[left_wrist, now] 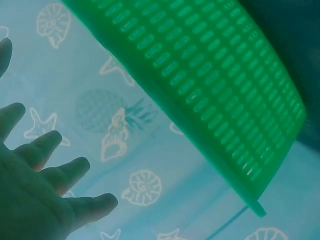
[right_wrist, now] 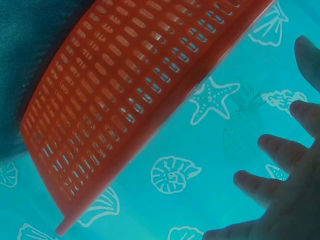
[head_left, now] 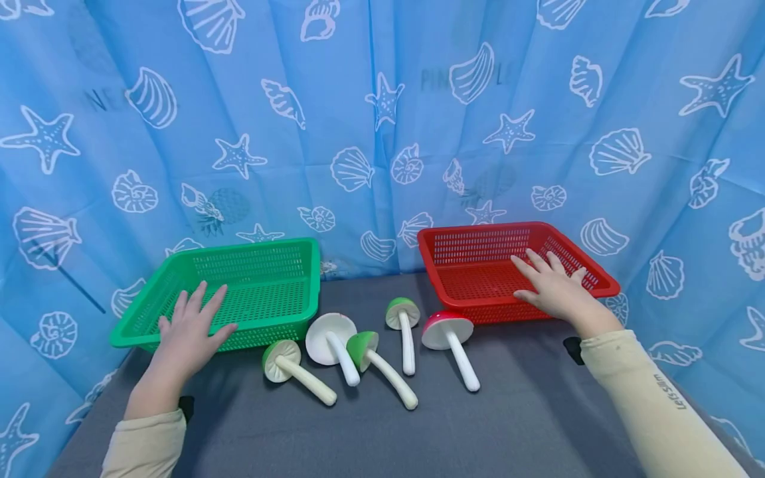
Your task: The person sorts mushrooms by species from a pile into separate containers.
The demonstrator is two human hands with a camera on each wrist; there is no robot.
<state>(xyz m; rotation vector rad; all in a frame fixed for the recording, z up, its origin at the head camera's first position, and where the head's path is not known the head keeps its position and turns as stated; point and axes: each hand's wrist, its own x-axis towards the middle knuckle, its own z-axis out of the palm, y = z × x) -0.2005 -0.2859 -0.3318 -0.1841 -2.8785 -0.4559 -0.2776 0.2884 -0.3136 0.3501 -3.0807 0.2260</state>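
My left hand (head_left: 188,332) hovers over the near left part of a green plastic basket (head_left: 317,279), fingers spread and holding nothing. On the other side, my right hand (head_left: 557,291) is above the near right rim of a red plastic basket (head_left: 439,282), its fingers also spread. Between and in front of the baskets lie several toy mushrooms: one green-capped with a cream stem (head_left: 307,382), one showing a white underside (head_left: 325,338), a curved green-capped one (head_left: 394,382), a smaller green one (head_left: 408,348) and a red-capped one (head_left: 463,362). Both wrist views show outstretched fingers beside the basket walls.
A grey cloth (head_left: 478,438) covers the table. Behind and at both sides hangs a blue curtain (head_left: 370,60) with white shells and starfish, close to the baskets' far edges. No objects show inside either basket's visible part.
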